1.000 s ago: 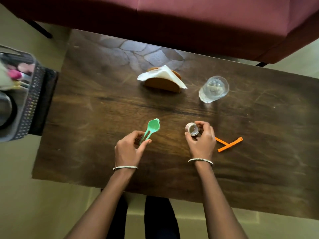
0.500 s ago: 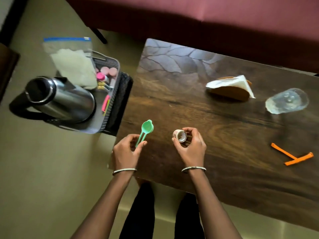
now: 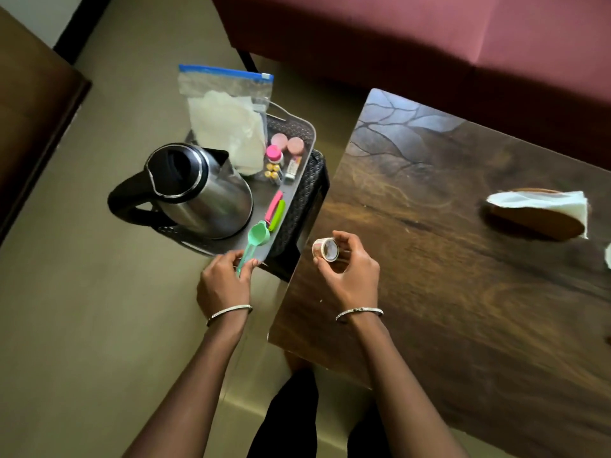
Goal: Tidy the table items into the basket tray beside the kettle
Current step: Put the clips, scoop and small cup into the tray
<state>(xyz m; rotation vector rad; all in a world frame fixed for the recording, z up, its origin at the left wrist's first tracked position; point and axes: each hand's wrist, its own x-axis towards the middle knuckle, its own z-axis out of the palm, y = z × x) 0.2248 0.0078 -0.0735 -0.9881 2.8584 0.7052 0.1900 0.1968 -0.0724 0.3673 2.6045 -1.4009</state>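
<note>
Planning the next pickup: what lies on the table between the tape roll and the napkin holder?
Nothing: in the head view, bare table runs from the tape roll to the napkin holder.

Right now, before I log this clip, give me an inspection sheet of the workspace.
Surface: dark wooden table, glossy grain.
Job's things: green plastic spoon, bowl over the basket tray; small tape roll above the table's corner; napkin holder on the table; kettle on the tray.
Clutter: zip bag and pink and green clips in the tray.
Hands: left hand pinches the spoon's handle; right hand holds the tape roll.
Cables: nothing seen.
Surroundings: maroon sofa behind the table; black stool under the tray.
</note>
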